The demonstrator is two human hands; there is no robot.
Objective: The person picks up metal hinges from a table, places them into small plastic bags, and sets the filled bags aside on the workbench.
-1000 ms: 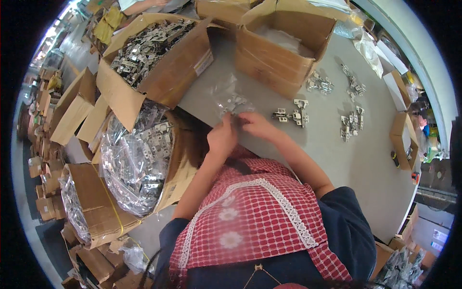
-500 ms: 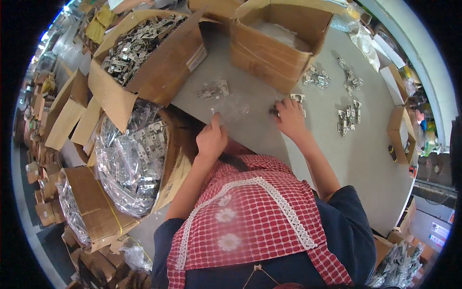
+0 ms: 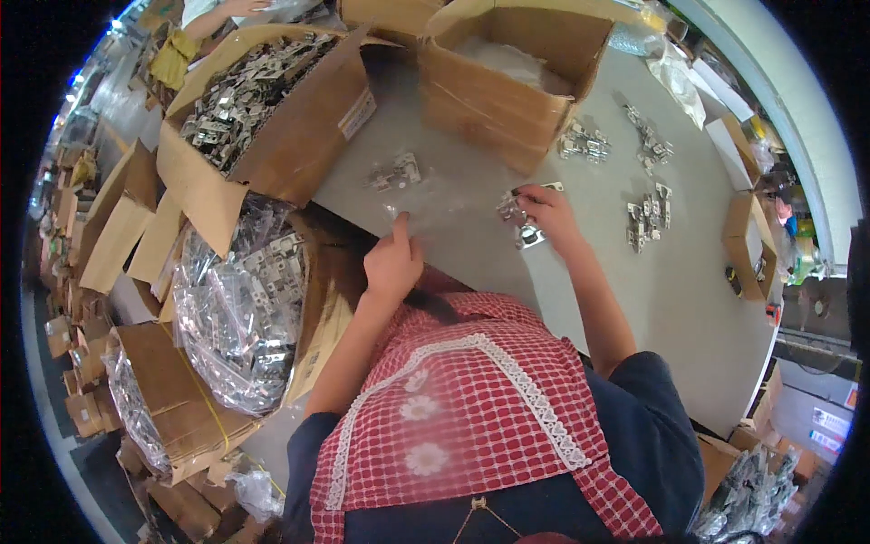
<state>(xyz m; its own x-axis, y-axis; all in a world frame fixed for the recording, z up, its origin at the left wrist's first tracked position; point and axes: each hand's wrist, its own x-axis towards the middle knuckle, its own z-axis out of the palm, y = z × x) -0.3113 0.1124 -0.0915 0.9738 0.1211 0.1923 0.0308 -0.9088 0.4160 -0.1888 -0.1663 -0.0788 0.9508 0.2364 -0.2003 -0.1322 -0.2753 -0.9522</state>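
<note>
My left hand (image 3: 392,265) is at the near edge of a clear plastic bag (image 3: 444,205), its index finger forward and the others curled; the bag's film is hard to make out on the grey table. My right hand (image 3: 551,218) grips metal cabinet hinges (image 3: 524,227) just right of the bag, with its fingers partly covering them. Beyond my left hand lies a small group of hinges (image 3: 395,172). Farther right on the table are more hinge groups: one by the open box (image 3: 584,142), one at the far right (image 3: 647,138) and one nearer (image 3: 649,218).
A carton full of loose hinges (image 3: 304,150) stands at the far left. Below it, another carton (image 3: 317,349) holds bagged hinges (image 3: 240,317). An open brown box (image 3: 489,113) stands at the back. A small carton (image 3: 748,245) sits at the right edge. Another person's hand (image 3: 237,9) shows at the top left.
My right hand has drawn the hinges slightly toward the bag and tilted them up. My left hand stays at the bag's edge. Another person's hand has appeared at the top left.
</note>
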